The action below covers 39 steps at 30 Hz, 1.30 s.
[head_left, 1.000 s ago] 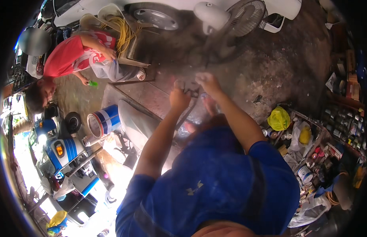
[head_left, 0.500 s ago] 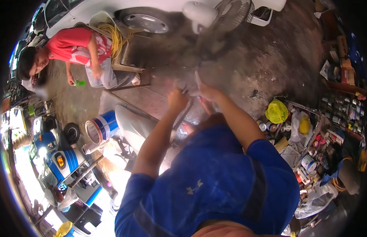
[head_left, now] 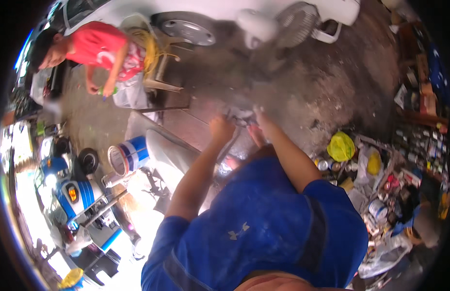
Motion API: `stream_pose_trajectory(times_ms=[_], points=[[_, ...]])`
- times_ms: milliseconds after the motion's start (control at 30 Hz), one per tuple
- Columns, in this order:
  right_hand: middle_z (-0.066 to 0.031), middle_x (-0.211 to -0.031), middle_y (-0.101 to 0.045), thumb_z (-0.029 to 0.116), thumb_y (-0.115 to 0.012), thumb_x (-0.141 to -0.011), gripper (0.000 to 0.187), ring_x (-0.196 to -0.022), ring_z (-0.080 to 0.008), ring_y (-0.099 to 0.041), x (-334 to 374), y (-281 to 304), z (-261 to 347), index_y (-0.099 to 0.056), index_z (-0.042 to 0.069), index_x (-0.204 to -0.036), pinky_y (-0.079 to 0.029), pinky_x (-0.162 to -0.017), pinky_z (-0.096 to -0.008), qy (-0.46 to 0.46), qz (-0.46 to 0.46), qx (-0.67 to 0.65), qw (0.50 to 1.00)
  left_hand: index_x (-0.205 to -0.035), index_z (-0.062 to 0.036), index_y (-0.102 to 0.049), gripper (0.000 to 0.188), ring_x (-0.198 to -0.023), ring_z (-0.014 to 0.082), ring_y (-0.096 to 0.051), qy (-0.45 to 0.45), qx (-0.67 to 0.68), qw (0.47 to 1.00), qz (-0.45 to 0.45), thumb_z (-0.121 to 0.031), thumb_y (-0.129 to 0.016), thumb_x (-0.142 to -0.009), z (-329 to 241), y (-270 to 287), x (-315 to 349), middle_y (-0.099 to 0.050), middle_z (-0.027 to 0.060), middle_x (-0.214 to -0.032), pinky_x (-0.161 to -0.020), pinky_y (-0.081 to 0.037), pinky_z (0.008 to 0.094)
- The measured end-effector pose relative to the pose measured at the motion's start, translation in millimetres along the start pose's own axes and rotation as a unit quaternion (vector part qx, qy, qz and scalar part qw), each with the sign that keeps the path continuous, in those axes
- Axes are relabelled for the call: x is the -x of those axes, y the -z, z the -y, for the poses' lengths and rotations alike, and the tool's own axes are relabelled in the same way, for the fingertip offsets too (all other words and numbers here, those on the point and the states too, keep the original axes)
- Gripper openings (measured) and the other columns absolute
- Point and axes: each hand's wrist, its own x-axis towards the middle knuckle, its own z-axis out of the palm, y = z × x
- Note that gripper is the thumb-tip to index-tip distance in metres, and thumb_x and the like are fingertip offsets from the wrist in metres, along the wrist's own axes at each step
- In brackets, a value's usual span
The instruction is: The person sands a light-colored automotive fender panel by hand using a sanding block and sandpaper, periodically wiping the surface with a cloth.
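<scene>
Out in front of me, my left hand (head_left: 222, 129) is closed, with its fingers curled round something dark and small that I cannot make out. Just right of it is my right hand (head_left: 266, 123), smeared by motion, so its fingers do not show clearly. A pale grey, uneven piece (head_left: 242, 115) lies between the two hands; its kind is too blurred to tell. From beside the left hand a dark strip (head_left: 228, 147) runs down toward my feet. My bare foot (head_left: 256, 134) shows just below the hands, on the floor.
A person (head_left: 101, 53) in red stands at the left by a plastic chair (head_left: 163, 87) holding yellow hose (head_left: 151, 51). A fan (head_left: 295, 24) stands before a white car (head_left: 210, 9). A blue-white bucket (head_left: 129, 154) is at left; cans and a yellow bag (head_left: 341, 146) lie right.
My right hand has moved down and right; my left hand has shifted slightly. The person in red has brought both hands together round a green thing. The whole view has shifted a little.
</scene>
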Motion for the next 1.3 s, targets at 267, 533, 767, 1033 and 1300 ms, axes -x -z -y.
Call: stream_pose_trajectory(times_ms=[267, 533, 767, 1033, 1300], points=[[-0.0051, -0.098, -0.071, 0.03, -0.067, -0.104, 0.032, -0.081, -0.0128, -0.065, -18.6, 11.0, -8.6, -0.07, 0.004, -0.121, -0.053, -0.07, -0.0287, 0.067, 0.044, -0.08, 0.994, -0.113, 0.002, -0.069, 0.045, -0.095, 0.0397, -0.075, 0.123, 0.183, 0.974, -0.05, -0.02, -0.085, -0.078, -37.1, 15.4, 25.4, -0.075, 0.0251, -0.104, -0.083, -0.059, 0.0477], [-0.0028, -0.076, -0.069, 0.021, -0.07, -0.102, 0.024, -0.069, -0.0108, -0.063, -7.5, -14.2, 44.6, -0.072, -0.003, -0.1, -0.05, -0.062, -0.031, 0.22, 0.106, 0.112, 0.963, -0.117, 0.0014, -0.07, 0.039, -0.085, 0.0185, -0.073, 0.237, 0.461, 0.852, -0.071, -0.025, -0.082, -0.092, 7.3, 18.2, 46.0, -0.076, 0.0084, -0.096, -0.075, -0.059, 0.0337], [-0.0131, -0.078, -0.073, 0.027, -0.068, -0.103, 0.029, -0.074, -0.0234, -0.072, -12.7, -32.4, 37.9, -0.069, -0.001, -0.097, -0.054, -0.069, -0.0409, 0.35, 0.06, 0.25, 0.901, -0.1, 0.0046, -0.078, 0.032, -0.075, 0.013, -0.069, 0.269, 0.404, 0.873, -0.058, -0.026, -0.082, -0.091, -39.4, 69.3, 63.3, -0.075, 0.0086, -0.082, -0.069, -0.056, 0.0308], [-0.0112, -0.079, -0.073, 0.038, -0.064, -0.105, 0.042, -0.07, -0.0184, -0.067, 2.0, -44.3, 41.9, -0.07, -0.001, -0.09, -0.054, -0.069, -0.038, 0.283, 0.056, 0.194, 0.937, -0.106, 0.0066, -0.079, 0.03, -0.066, 0.0094, -0.062, 0.211, 0.405, 0.89, -0.02, -0.021, -0.077, -0.096, -25.4, 73.5, 78.0, -0.072, 0.0027, -0.076, -0.06, -0.051, 0.0315], [-0.0057, -0.089, -0.074, 0.033, -0.063, -0.107, 0.038, -0.087, -0.0138, -0.067, 20.7, -38.3, 62.5, -0.076, -0.002, -0.098, -0.053, -0.083, -0.0317, 0.204, 0.125, 0.028, 0.971, -0.115, 0.005, -0.077, 0.026, -0.073, 0.0061, -0.059, 0.153, 0.474, 0.867, 0.014, -0.016, -0.068, -0.102, -6.6, 62.5, 88.2, -0.071, -0.0007, -0.084, -0.066, -0.05, 0.0286]])
